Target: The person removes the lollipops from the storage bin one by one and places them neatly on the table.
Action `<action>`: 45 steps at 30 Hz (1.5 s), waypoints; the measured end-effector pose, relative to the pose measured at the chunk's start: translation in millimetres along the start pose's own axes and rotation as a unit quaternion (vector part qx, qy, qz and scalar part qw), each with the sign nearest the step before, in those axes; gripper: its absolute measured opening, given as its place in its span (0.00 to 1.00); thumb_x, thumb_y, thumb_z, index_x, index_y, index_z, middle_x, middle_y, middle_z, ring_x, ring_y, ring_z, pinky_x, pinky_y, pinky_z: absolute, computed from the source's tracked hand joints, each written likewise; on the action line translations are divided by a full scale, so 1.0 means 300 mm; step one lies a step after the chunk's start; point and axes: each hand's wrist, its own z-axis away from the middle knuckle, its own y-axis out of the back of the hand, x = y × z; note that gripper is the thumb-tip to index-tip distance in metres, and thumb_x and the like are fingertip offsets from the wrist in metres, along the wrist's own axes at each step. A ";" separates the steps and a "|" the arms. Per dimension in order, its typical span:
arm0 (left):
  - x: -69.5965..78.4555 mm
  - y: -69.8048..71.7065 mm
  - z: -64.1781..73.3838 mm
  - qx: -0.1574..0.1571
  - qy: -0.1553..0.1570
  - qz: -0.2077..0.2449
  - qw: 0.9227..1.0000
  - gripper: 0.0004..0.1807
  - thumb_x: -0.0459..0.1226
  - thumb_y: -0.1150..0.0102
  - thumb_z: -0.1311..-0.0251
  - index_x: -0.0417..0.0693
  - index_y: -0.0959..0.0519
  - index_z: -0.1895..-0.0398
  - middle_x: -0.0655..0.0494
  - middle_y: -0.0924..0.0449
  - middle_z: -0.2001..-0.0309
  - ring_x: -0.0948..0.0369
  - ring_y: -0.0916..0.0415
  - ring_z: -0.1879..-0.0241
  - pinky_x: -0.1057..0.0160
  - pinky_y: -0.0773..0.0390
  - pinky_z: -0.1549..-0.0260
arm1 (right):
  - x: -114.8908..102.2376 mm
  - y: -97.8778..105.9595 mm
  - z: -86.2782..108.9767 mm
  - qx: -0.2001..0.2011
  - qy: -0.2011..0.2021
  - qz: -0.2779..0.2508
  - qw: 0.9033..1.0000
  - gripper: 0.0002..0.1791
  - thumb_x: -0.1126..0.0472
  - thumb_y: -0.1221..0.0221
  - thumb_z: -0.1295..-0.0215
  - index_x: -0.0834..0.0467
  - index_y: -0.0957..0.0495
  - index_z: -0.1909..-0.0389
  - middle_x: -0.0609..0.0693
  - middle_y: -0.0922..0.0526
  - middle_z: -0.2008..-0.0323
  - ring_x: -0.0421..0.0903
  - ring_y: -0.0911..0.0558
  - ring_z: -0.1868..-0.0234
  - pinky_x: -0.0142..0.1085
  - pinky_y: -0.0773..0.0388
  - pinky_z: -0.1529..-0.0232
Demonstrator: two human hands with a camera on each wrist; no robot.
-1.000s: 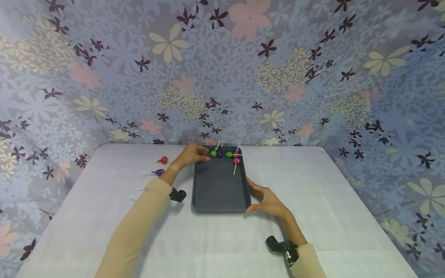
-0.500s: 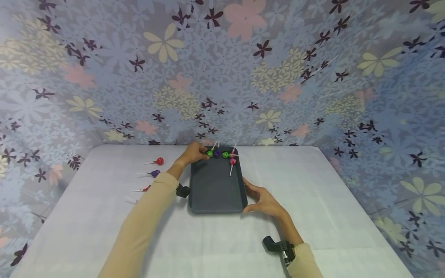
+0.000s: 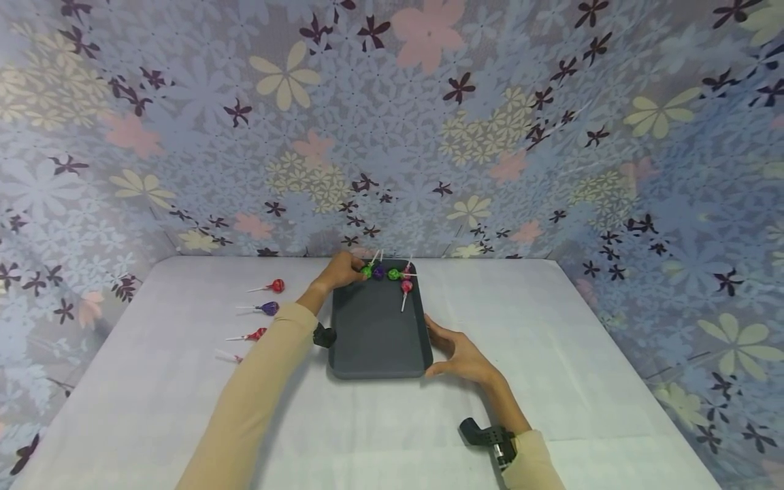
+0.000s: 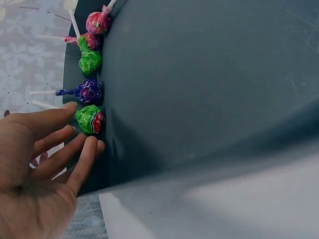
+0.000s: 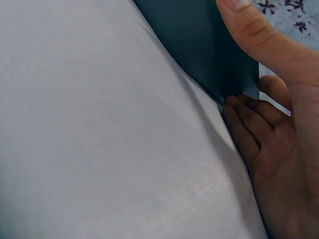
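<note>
Left hand (image 3: 339,271): at the leftmost green lollipop (image 4: 88,119) in the tray (image 3: 380,333); cannot tell whether it pinches.
Right hand (image 3: 467,356): relaxed, touching the tray's right side, likely to steady it.
Purple lollipop (image 4: 89,91): just beside, stick across the far edge, seemingly lined up.

No readable text — just an illegible red-and-white mark (image 4: 98,121) on one green lollipop (image 4: 87,118)

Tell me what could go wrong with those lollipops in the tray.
The left hand, at the end green lollipop, might bump it into the purple lollipop beside it. Several sticks jut beyond the tray, so a brush there could flip one. The right hand rests against the tray; a push might roll lollipops.
</note>
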 end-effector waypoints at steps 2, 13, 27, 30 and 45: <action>0.001 -0.004 -0.001 -0.001 -0.001 -0.005 1.000 0.21 0.33 0.37 0.38 0.32 0.23 0.43 0.37 0.22 0.43 0.46 0.23 0.44 0.52 0.23 0.45 | -0.002 -0.001 0.001 -0.002 0.001 -0.003 1.000 0.60 0.61 0.24 0.56 0.63 0.50 0.25 0.59 0.49 0.24 0.59 0.40 0.27 0.25 0.39 0.34; 0.022 -0.039 -0.012 -0.006 0.008 -0.046 0.999 0.17 0.36 0.38 0.37 0.33 0.18 0.50 0.40 0.20 0.45 0.47 0.21 0.47 0.53 0.21 0.49 | 0.004 0.005 0.015 0.001 -0.004 0.002 1.000 0.60 0.60 0.24 0.56 0.61 0.50 0.24 0.57 0.49 0.24 0.58 0.40 0.27 0.21 0.39 0.35; 0.015 -0.026 -0.002 -0.009 0.013 -0.037 0.999 0.18 0.30 0.40 0.39 0.35 0.21 0.45 0.41 0.22 0.42 0.54 0.21 0.61 0.60 0.22 0.60 | -0.003 -0.003 0.012 -0.004 0.003 0.004 1.000 0.60 0.61 0.24 0.56 0.64 0.50 0.25 0.59 0.50 0.24 0.58 0.42 0.26 0.21 0.40 0.35; 0.010 -0.026 -0.012 -0.021 0.006 -0.037 0.999 0.23 0.25 0.45 0.39 0.38 0.24 0.39 0.41 0.26 0.37 0.60 0.30 0.73 0.64 0.30 0.70 | -0.004 -0.006 0.008 -0.004 -0.001 0.000 1.000 0.61 0.61 0.24 0.57 0.64 0.50 0.25 0.59 0.49 0.24 0.58 0.42 0.27 0.21 0.40 0.35; 0.012 -0.001 0.015 -0.095 -0.062 0.000 0.994 0.12 0.30 0.47 0.35 0.36 0.14 0.55 0.41 0.15 0.55 0.53 0.17 0.64 0.58 0.19 0.61 | 0.003 0.002 0.008 -0.003 0.003 0.005 1.000 0.61 0.62 0.23 0.58 0.63 0.51 0.25 0.58 0.50 0.24 0.57 0.42 0.26 0.21 0.40 0.35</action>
